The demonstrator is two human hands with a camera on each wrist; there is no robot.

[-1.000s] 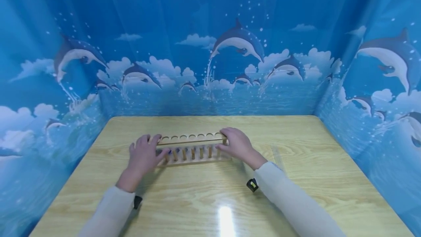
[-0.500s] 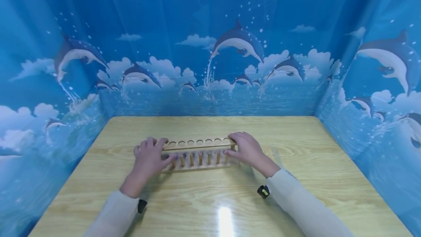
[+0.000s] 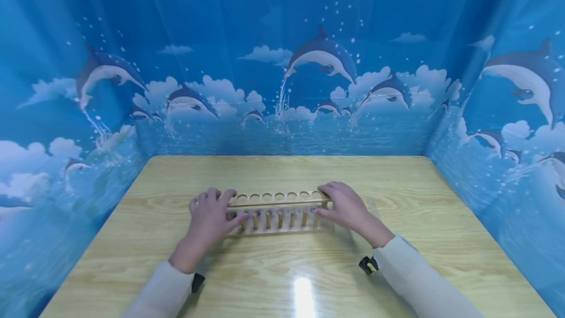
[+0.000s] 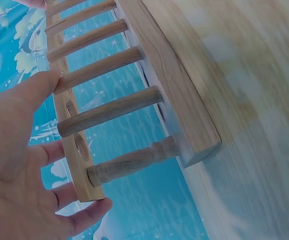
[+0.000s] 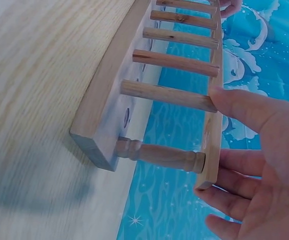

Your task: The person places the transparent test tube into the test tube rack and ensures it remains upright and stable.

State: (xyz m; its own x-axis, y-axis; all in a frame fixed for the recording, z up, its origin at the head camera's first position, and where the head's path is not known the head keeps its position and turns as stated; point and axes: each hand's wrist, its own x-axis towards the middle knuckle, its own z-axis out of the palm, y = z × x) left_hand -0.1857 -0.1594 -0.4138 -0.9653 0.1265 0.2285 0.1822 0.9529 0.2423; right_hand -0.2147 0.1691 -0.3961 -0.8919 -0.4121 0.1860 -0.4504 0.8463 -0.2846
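Note:
A wooden test tube rack [image 3: 280, 203] stands upright at the middle of the table, its long side facing me. Its top bar has a row of round holes, and several wooden pegs rise from the base [image 4: 172, 75]. My left hand [image 3: 211, 221] grips the left end of the top bar, thumb at the near side and fingers around the far edge. At the opposite end, my right hand [image 3: 348, 210] holds the bar the same way. In the right wrist view a turned end post [image 5: 162, 155] joins base and bar beside the right fingers [image 5: 244, 162].
The rack is on a light wood-grain table [image 3: 265, 269]. Blue curtains [image 3: 247, 28] with printed dolphins enclose its back and sides. A faint clear strip [image 3: 372, 207] lies on the tabletop, right of the right hand.
Both hands have moved the test tube rack to the right and a little toward me, keeping their hold on its two ends.

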